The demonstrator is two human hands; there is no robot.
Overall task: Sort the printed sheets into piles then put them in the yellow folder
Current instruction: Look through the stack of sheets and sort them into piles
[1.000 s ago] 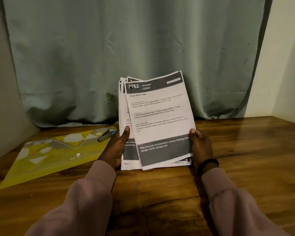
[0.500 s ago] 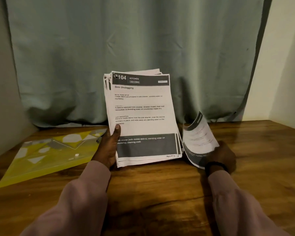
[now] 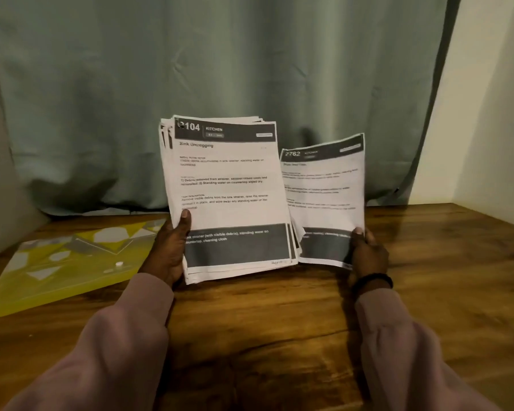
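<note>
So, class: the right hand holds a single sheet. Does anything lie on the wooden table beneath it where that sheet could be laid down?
Nothing visible does. The right hand pinches the single sheet over bare wooden table. The stack stays in the left hand, and the yellow folder lies far off to the left.

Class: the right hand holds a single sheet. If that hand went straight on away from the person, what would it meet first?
Probably the curtain. The right hand, holding sheet 2762, has only bare table beyond it before the curtain's hem, though depth is hard to judge.
</note>
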